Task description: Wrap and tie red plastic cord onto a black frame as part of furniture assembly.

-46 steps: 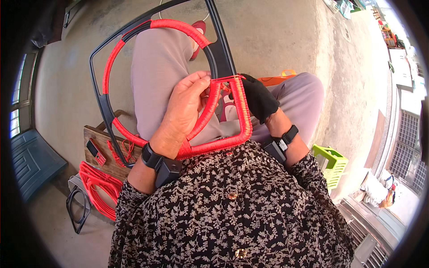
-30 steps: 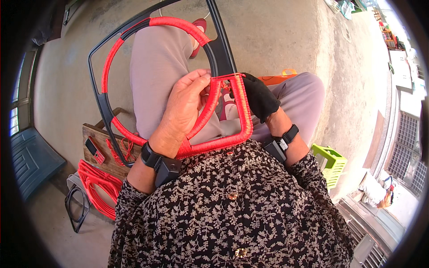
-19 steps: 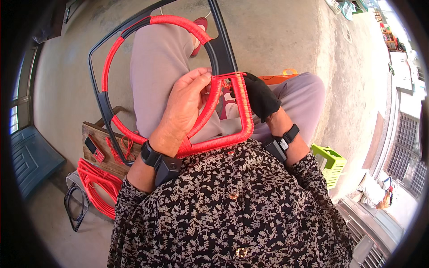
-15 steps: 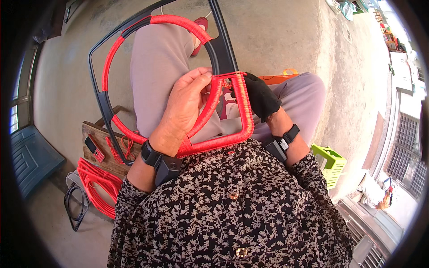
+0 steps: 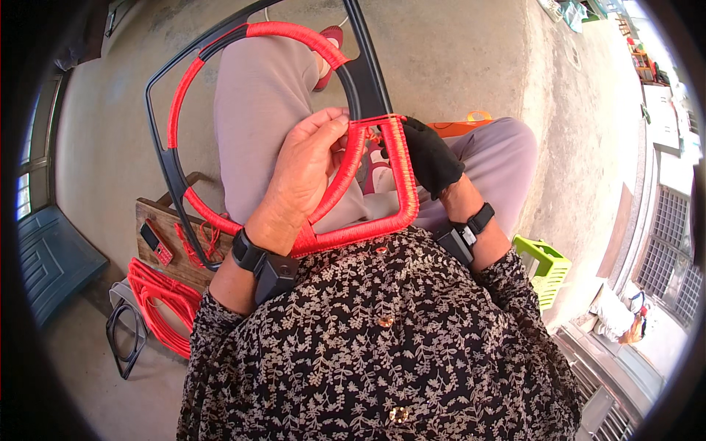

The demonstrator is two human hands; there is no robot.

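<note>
A black frame (image 5: pixel 370 82), with a ring inside a squarish outer rim, rests over my lap, parts of it bound tightly in red cord (image 5: pixel 401 173). My bare left hand (image 5: pixel 303 163) is closed on the inner ring, thumb pressed where the red binding meets bare black. Red strands stretch from there across to the outer bar. At that bar's wrapped corner, my right hand (image 5: pixel 432 158), in a black glove, is closed at the cord's end; its fingertips are partly hidden behind the bar. A small tangle of red cord hangs between ring and bar.
To the left, a wooden stool (image 5: pixel 176 253) carries a red phone (image 5: pixel 156 244) and loose red cord. Beside it lie a red cord coil (image 5: pixel 163 309) and another black frame (image 5: pixel 126 338). A green plastic basket (image 5: pixel 543 268) stands right, an orange item (image 5: pixel 460 128) beyond my knee.
The red strand's right end and my gloved fingers have shifted up very slightly at the corner. My left hand keeps its grip, and the frame has barely moved.
</note>
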